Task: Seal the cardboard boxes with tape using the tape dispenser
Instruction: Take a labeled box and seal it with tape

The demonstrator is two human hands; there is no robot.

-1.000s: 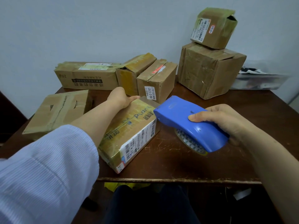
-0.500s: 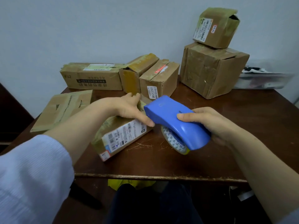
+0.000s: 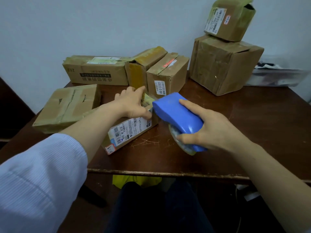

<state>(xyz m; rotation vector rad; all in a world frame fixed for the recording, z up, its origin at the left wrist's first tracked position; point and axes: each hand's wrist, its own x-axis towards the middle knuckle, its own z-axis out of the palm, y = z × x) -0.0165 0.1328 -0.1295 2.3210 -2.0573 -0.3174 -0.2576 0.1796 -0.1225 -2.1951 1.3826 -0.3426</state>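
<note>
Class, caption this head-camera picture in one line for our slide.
Left hand steadies a labelled box; right hand holds a blue tape dispenser at its end.

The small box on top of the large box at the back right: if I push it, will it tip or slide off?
Probably it shifts easily: the small box sits tilted on the large box, whose top flaps look uneven. Its gaping right end and wrinkled tape suggest soft walls that may give under a grip.
</note>
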